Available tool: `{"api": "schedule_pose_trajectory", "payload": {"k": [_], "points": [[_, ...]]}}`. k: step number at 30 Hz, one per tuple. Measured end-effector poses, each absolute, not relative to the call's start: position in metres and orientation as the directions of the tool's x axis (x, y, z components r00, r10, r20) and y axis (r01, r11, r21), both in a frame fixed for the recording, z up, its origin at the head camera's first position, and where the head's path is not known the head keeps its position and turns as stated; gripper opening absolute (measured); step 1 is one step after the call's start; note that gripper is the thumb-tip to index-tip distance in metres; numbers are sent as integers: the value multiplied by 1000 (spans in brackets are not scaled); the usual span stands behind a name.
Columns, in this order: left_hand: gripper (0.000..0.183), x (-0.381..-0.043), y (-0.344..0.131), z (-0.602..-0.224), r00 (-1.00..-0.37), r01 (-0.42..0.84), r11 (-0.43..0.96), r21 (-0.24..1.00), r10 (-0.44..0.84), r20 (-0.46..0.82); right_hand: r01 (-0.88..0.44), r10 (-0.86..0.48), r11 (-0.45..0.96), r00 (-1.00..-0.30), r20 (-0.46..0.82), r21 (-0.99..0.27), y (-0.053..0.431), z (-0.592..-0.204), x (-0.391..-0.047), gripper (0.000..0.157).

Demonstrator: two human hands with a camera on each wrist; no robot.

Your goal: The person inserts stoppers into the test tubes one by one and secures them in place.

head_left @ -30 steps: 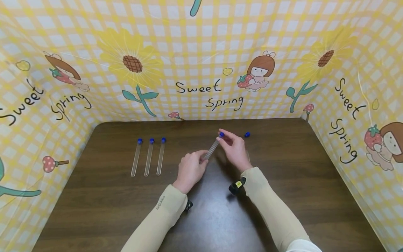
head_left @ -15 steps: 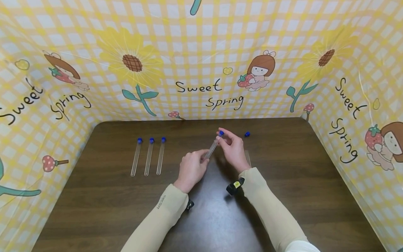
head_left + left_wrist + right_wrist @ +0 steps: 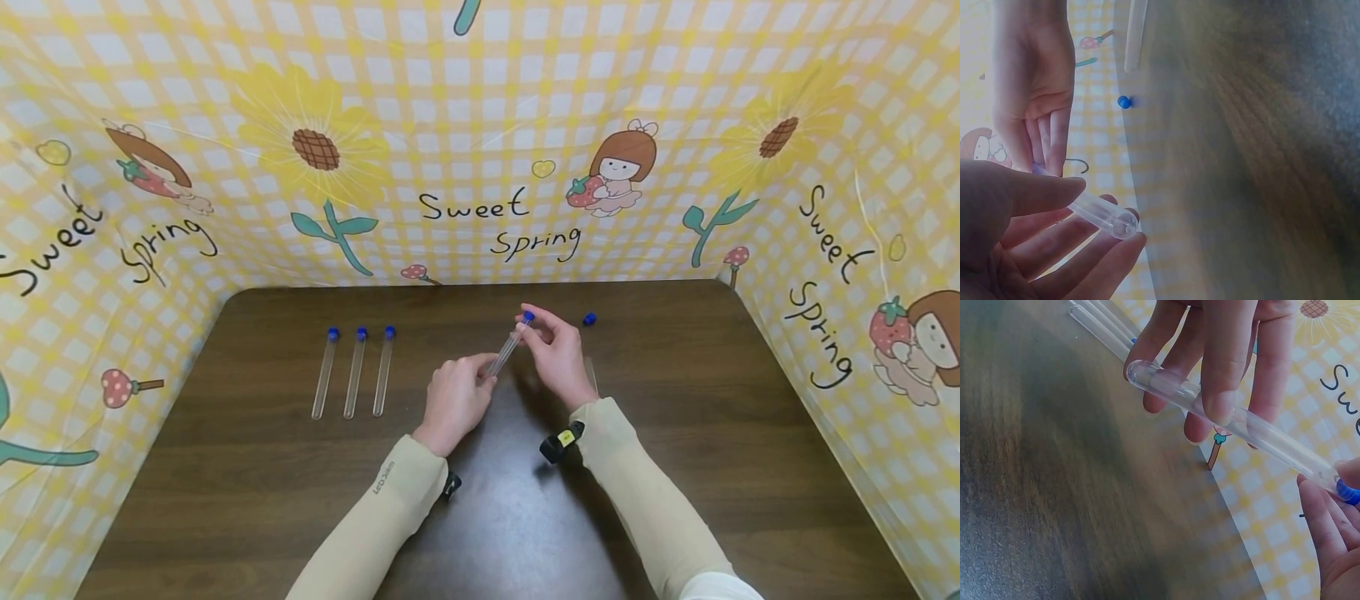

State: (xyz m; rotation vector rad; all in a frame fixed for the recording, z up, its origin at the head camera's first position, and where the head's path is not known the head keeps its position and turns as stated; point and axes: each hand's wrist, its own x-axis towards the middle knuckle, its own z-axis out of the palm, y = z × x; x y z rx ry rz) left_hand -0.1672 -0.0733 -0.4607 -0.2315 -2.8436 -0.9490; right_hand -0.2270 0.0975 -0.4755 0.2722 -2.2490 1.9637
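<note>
Between the two hands a clear test tube [image 3: 506, 352] slants over the table, its blue cap [image 3: 528, 317] at the upper right end. My left hand [image 3: 459, 398] grips the lower half, thumb on one side and fingers on the other, as the right wrist view shows; the rounded end [image 3: 1141, 374] pokes out past the fingers. At the other end my right hand [image 3: 557, 354] pinches the cap and the neck of the tube between thumb and fingers. In the left wrist view the cap is mostly hidden behind the hands.
Three blue-capped test tubes [image 3: 354, 375] lie side by side at the left on the dark wooden table [image 3: 247, 492]. A loose blue cap [image 3: 589, 319] sits at the back right. Another clear tube [image 3: 591, 375] lies partly hidden behind the right wrist. A checked cloth [image 3: 480, 150] walls the table's back and sides.
Both hands keep their hold on the test tube. The right hand and its end of the tube have shifted very slightly; the things on the table stay where they were.
</note>
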Motion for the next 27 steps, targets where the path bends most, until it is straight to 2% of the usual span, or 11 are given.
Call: {"api": "schedule_pose_trajectory", "payload": {"k": [12, 27], "points": [[29, -168, -73, -462, -984, 169, 784, 598, 105, 141, -214, -36, 104, -977, 212, -971, 100, -477, -229, 39], [29, -166, -75, -460, -987, 155, 780, 607, 96, 129, -196, -62, 221, -980, 187, -955, 105, -474, -232, 38]]}}
